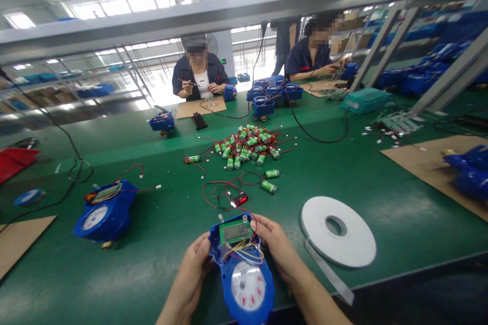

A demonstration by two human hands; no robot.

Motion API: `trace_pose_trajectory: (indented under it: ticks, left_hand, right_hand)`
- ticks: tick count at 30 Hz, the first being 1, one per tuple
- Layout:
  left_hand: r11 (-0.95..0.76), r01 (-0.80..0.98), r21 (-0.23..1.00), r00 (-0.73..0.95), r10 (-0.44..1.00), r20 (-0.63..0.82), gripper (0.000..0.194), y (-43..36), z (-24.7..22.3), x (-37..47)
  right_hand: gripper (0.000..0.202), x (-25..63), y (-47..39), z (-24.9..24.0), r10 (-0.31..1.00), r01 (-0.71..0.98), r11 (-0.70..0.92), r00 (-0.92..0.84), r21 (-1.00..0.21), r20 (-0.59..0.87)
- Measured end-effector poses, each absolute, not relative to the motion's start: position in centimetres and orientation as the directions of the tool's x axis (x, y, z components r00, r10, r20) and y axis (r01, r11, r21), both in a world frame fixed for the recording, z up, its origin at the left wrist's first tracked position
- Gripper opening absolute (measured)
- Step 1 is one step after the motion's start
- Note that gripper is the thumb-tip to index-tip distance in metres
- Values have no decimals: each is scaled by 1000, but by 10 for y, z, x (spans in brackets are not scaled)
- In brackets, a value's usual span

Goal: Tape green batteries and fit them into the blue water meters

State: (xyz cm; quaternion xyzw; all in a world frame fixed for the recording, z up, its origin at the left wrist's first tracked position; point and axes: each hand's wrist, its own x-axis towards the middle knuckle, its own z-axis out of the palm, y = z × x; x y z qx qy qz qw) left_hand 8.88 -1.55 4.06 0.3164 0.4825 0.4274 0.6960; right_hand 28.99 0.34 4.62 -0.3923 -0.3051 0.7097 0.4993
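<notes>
Between my two hands, over the table's front edge, is a blue water meter (229, 289) with a round dial (248, 284). My left hand (195, 266) is closed around its left side, thumb on the rim. On the other side my right hand (280, 249) grips it, with the thumb at the top corner near a red wire. A green circuit board (235, 232) with a grey display sits in the open upper housing, and yellow and white wires loop below it. Just beyond lies a small panel meter (241, 199) with lit red digits and leads.
Green batteries (247, 144) with red leads are heaped mid-table. A white tape roll (339, 231) lies right, its loose end over the edge. Another water meter (102, 213) stands left, near a black cable (72, 147). A metal beam (229, 10) crosses overhead. Co-workers (200, 73) sit opposite.
</notes>
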Motion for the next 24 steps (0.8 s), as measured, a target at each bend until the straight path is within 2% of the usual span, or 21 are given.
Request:
trace_pose_trajectory:
  ticks: [24]
  left_hand:
    - [429, -292, 855, 173, 903, -394, 62, -17, 43, 91]
  right_hand:
    - [51, 290, 4, 41, 948, -473, -317, -182, -822, -261]
